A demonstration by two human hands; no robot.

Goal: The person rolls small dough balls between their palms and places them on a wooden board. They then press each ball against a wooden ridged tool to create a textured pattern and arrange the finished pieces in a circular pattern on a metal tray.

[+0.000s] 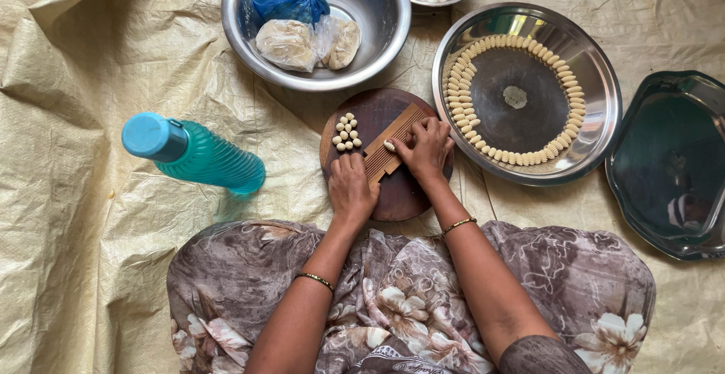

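Note:
A round dark wooden board [393, 196] lies in front of my knees. On it rests a ridged wooden comb [389, 138], set at a slant. My left hand [351, 187] presses down on the comb's near end. My right hand [427, 147] lies over the comb's right part, its thumb on a small piece of dough [390, 146] on the ridges. Several small dough balls [346, 133] sit in a cluster on the board's left side.
A steel plate [596, 128] at the right holds several shaped dough pieces along its rim. A steel bowl [377, 11] behind the board holds plastic bags of dough. A teal bottle [198, 156] stands at the left, a dark tray [668, 166] at far right, all on a tan sheet.

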